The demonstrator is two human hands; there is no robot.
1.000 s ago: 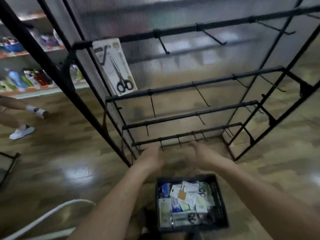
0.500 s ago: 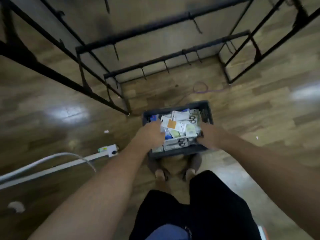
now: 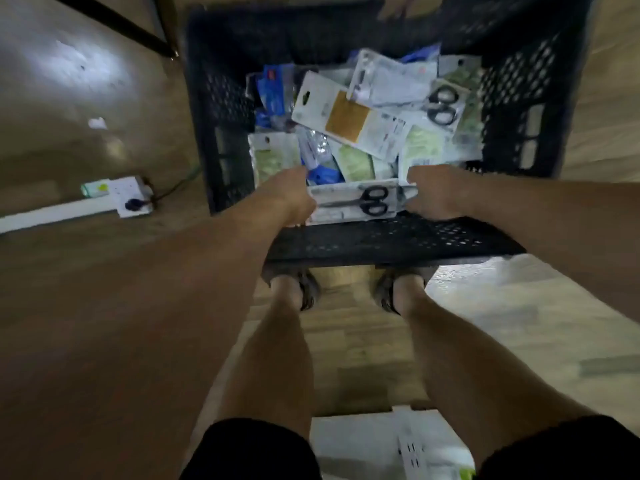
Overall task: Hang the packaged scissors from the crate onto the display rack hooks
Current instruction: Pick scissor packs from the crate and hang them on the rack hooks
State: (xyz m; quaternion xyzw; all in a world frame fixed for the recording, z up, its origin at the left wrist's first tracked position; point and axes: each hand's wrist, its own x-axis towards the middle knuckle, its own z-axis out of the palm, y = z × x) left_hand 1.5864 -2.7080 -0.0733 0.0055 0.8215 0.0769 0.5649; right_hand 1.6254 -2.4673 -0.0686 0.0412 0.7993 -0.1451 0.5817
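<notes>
Wood-plank flooring, glossy under the lights, carries a black crate [image 3: 381, 244] set just beyond the person's sandalled feet [image 3: 306, 289], close enough to reach by bending over. Against the crate's near wall a scissors pack [image 3: 349, 202] lies flat and crosswise on top of the heap, its black handles toward the right. The left hand [image 3: 289, 199] curls onto its left end and the right hand [image 3: 438, 194] onto its right end, though the fingertips are mostly hidden. Holding both short edges looks meant to lift the card level, clear of the loose packs under it. Farther in, other packs [image 3: 349, 116] overlap in a jumble. Of the rack, only a dark rack leg [image 3: 114, 22] shows at the far left. A white power strip [image 3: 130, 199] sits on the floor to the left, apart from the crate.
</notes>
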